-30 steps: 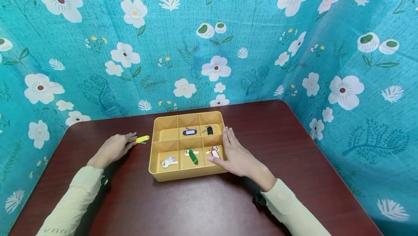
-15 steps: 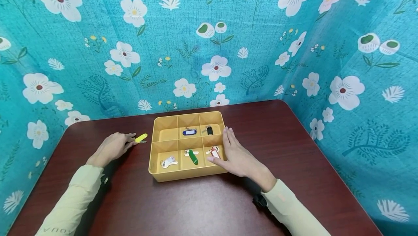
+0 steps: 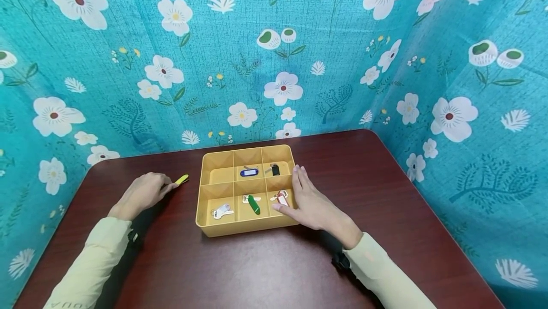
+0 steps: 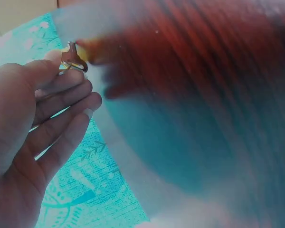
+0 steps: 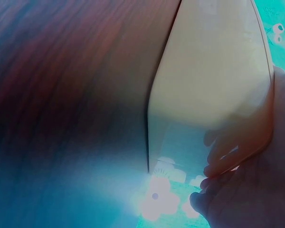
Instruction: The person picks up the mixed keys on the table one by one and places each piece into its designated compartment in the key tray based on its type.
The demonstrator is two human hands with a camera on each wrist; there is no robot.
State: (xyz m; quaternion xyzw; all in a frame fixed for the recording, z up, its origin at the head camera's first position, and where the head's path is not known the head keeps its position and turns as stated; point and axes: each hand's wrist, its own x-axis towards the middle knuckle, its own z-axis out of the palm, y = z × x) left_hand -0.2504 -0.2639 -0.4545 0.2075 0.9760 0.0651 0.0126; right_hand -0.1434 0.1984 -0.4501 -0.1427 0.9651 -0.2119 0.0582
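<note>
Left of the tan tray point(image 3: 248, 229), my left hand point(image 3: 143, 192) pinches a yellow key tag point(image 3: 181, 179) between thumb and fingertips, the tag seen nearly edge-on. In the left wrist view a key point(image 4: 72, 53) on its ring shows at the fingertips of that hand point(image 4: 52, 104), the other fingers stretched loosely below. My right hand point(image 3: 318, 207) rests along the tray's right side with straight fingers, its thumb reaching over the front-right compartment. In the right wrist view this hand point(image 5: 249, 194) lies against the tray wall point(image 5: 204, 71).
Front compartments hold keys with a pale tag point(image 3: 222, 211), a green tag point(image 3: 254, 204) and a red-edged tag point(image 3: 282, 199). Behind them lie a blue tag point(image 3: 249, 171) and a black tag point(image 3: 275, 169). A flowered curtain point(image 3: 239, 62) hangs behind the dark red table point(image 3: 265, 271).
The yellow key tag has shifted slightly left and turned from showing its flat face to nearly edge-on in my left fingers. My right hand and the tray stay put.
</note>
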